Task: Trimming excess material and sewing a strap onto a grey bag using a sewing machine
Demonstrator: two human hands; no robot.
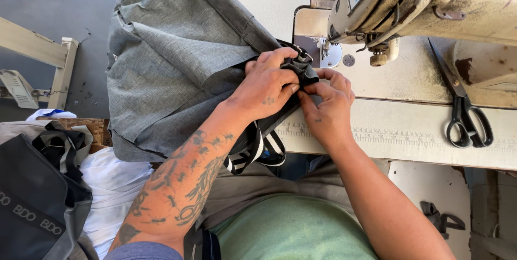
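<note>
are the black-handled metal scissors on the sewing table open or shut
Shut: the black-handled metal scissors lie flat on the pale sewing table with blades together and handle loops touching.

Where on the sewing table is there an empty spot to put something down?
Bare table lies between the right hand and the scissors. It is crowded by the sewing machine needle, where both hands pinch dark fabric; grey cloth covers the left.

1. Pale, worn sewing table [409,130], ruler strip along its front edge.
2. Bearing a cream sewing machine [420,1], black-handled scissors [463,104] and grey fabric bag [177,60] draped over its left end.
</note>
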